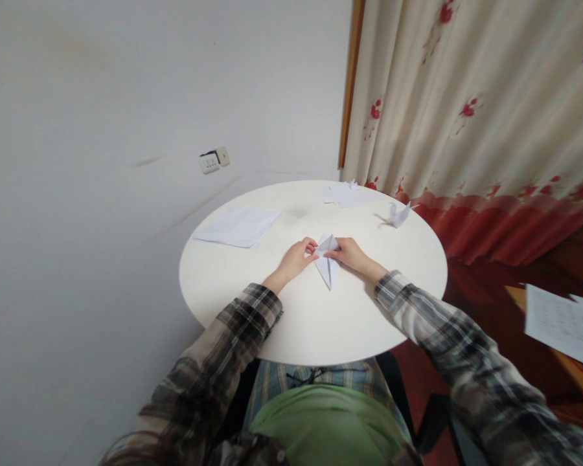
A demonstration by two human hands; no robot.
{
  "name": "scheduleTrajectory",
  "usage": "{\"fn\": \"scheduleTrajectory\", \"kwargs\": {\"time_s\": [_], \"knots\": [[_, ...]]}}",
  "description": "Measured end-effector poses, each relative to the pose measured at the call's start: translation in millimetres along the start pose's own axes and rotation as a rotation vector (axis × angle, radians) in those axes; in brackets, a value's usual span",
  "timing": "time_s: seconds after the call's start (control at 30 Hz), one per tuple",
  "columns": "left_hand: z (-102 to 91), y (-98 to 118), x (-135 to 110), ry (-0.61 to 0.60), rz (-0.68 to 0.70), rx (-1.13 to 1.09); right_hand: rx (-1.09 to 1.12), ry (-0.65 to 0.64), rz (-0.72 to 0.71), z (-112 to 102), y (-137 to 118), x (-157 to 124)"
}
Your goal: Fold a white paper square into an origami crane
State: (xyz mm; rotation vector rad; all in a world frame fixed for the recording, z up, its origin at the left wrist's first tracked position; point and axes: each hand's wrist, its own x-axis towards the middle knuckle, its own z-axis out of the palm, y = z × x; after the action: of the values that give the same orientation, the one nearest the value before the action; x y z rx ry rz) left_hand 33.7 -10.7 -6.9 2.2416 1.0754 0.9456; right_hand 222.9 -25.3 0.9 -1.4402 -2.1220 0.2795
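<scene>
A partly folded white paper shape [328, 265], pointed toward me, lies on the round white table [311, 323]. My left hand [298, 256] pinches its upper left edge with curled fingers. My right hand [350, 254] grips its upper right edge, fingers closed on the paper. Both hands meet at the top of the fold. My sleeves are plaid.
A stack of white sheets [238, 226] lies at the table's left. Crumpled or folded paper [342, 193] sits at the far edge, and a finished paper crane [398, 215] to the right. A curtain [471, 116] hangs right; printed sheets [561, 323] lie on a wooden surface.
</scene>
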Motion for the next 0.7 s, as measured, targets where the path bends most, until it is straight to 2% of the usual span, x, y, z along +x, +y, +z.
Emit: {"fn": "scheduleTrajectory", "kwargs": {"time_s": [0.2, 0.47, 0.57, 0.7], "knots": [[-0.1, 4.5, 0.5, -0.063, -0.025, 0.030, 0.109, -0.021, -0.028, 1.3, -1.6, -0.7], [-1.4, 3.5, 2.7, -0.043, 0.016, 0.169, 0.131, 0.037, -0.030, -4.3, -7.4, -1.1], [-1.3, 3.7, 2.3, -0.042, 0.014, 0.179, 0.146, 0.015, -0.010, -3.9, -7.0, -0.7], [-1.7, 6.8, 1.2, -0.069, -0.016, 0.198, 0.214, -0.025, -0.055, -2.5, -5.2, -0.6]]}}
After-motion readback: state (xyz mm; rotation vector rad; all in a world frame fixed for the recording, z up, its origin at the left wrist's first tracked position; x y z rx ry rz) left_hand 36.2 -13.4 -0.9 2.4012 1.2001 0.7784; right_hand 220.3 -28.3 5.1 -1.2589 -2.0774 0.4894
